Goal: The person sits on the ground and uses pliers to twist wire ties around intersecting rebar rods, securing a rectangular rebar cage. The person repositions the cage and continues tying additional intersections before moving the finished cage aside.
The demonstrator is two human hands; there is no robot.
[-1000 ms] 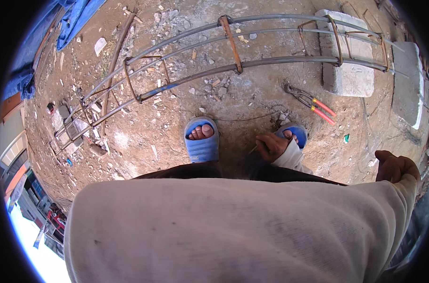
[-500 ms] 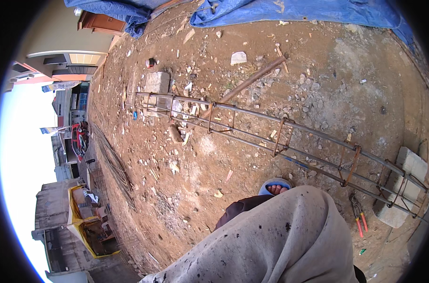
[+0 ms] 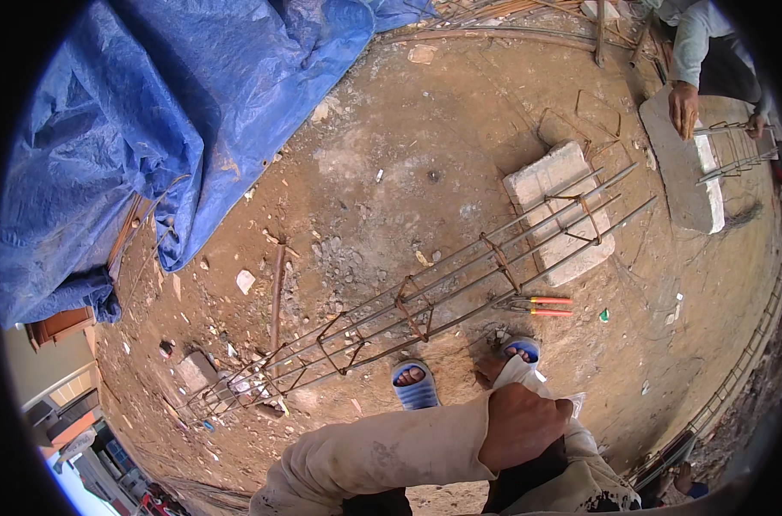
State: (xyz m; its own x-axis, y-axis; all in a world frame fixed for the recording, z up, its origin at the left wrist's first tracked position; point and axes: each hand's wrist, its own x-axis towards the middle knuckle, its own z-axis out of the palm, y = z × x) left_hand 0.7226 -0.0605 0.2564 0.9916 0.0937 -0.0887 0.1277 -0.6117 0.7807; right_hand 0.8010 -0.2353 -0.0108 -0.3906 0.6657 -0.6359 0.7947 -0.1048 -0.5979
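My left hand (image 3: 526, 428), in a beige sleeve (image 3: 391, 447), is closed on a fold of pale cloth (image 3: 529, 376) that looks like my right sleeve. Beyond the cloth, my right hand (image 3: 490, 371) shows only in part, dark and low near a blue slipper; its fingers are unclear. Just ahead, a long cage of steel bars (image 3: 412, 314) with square stirrups runs from near right to far left, touched by neither hand. Its right end rests on a concrete block (image 3: 572, 249). Pincers (image 3: 541, 305) with red and yellow handles lie on the dirt beside it.
A crumpled blue tarp (image 3: 150, 129) covers the upper left. At the upper right, a co-worker's hands (image 3: 685, 107) are at a smaller bar cage (image 3: 739, 155) by a concrete slab (image 3: 675, 168). A rusty pipe (image 3: 278, 292) and rubble lie on the left. Another block (image 3: 197, 370) supports the far end.
My view has swung to the right, bringing in the co-worker and more of the tarp. My hands, not visible before, are now in front of me. The steel cage stays on its blocks.
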